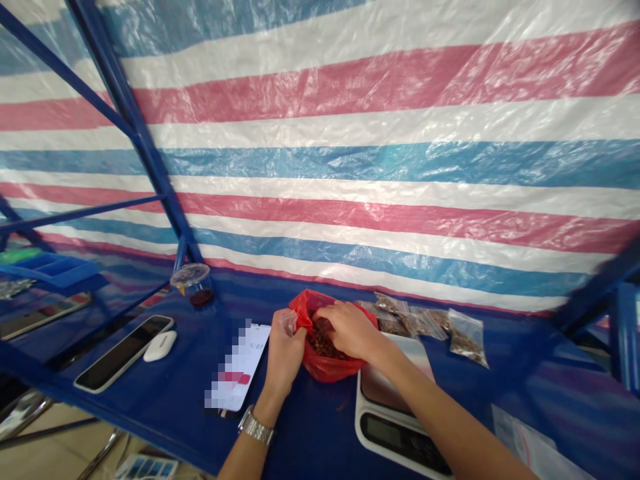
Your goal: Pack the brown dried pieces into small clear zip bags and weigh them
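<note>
A red plastic bag [333, 368] stands with its mouth open on the blue table, holding dried brown plant bits [323, 341]. At the bag's left rim, my left hand [285, 353] is closed on the red plastic, with a clear, shiny film by its fingers. From the right, my right hand [353, 330] reaches into the bag. Its fingers are curled down into the dried bits, and the fingertips are hidden. Under my right forearm lies a white digital scale [367, 433] with a dark display.
Several small zip bags of brown bits [467, 340] lie behind the scale; other clear bags [530, 443] are at front right. To the left are a lit phone [245, 367], a dark phone [125, 353], a white earbud case [160, 346] and a lidded cup [193, 283].
</note>
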Demonstrator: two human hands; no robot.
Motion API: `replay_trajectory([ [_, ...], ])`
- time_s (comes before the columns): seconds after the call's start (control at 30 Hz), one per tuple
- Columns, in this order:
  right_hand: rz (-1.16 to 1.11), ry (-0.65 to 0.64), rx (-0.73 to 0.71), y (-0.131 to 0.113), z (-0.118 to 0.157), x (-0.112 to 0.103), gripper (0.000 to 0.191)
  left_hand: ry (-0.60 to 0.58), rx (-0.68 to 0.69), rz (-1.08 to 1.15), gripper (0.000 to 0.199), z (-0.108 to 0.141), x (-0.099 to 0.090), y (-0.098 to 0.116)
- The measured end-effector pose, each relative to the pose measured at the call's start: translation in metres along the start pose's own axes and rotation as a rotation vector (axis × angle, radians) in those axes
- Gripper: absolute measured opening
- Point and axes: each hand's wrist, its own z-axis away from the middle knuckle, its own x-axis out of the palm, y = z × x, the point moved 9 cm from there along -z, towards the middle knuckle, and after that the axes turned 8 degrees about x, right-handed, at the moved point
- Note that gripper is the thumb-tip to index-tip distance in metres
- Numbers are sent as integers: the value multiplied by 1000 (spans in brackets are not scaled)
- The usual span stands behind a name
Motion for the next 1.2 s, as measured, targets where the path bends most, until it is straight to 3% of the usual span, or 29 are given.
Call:
replay_trajectory([
  [0.23,-137,28,133,10,0,-4,30,-71,-15,54,29,4,5,1],
  [0.33,-294,23,133,14,-1,0,31,-80,47,11,30,6,4,5],
  [0.47,-539,-87,75,21,-3,6,33,-38,175,-148,32,15,0,19],
  [0.73,-776,-201,66,42,5,-29,28,-163,264,-294,27,25,11,30],
  [0.9,-739,-165,24,35,14,-55,31,-147,263,-291,27,23,9,23],
  [1.03,-689,-127,-43,15,19,-67,30,-138,257,-300,25,21,9,19],
  [1.2,-423,27,-60,-12,24,-70,32,-147,235,-301,29,20,11,16],
])
